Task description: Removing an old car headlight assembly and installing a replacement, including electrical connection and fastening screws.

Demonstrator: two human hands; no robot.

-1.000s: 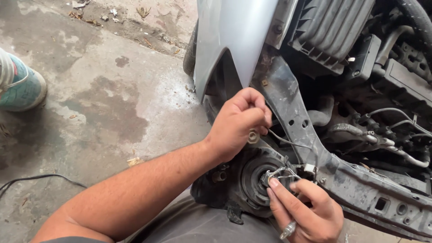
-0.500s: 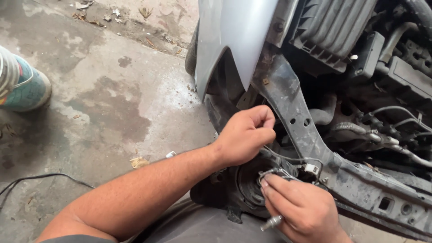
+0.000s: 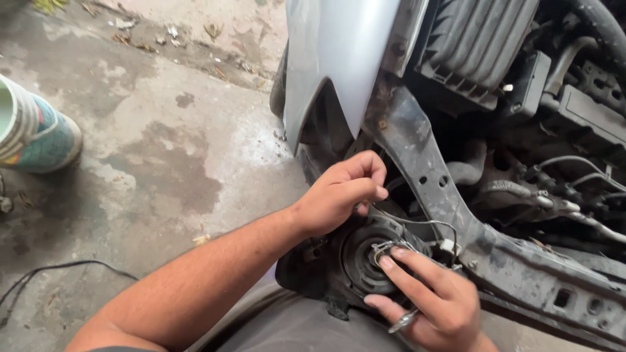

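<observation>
Stained concrete floor (image 3: 163, 163) fills the left, with a striped bucket (image 3: 32, 133) at the edge and a dark cable (image 3: 59, 268) lying loose. Further right, the left hand (image 3: 339, 195) pinches a thin wire (image 3: 417, 223) between clenched fingertips. Below it, the black headlamp housing (image 3: 339, 267) sits low against the car's front frame (image 3: 450, 208), not yet bolted in by the look of it. The right hand (image 3: 430, 300) presses fingers on the bulb socket (image 3: 385, 251), its grip also holding a small metal piece (image 3: 403, 321). Wiring looks unfinished.
</observation>
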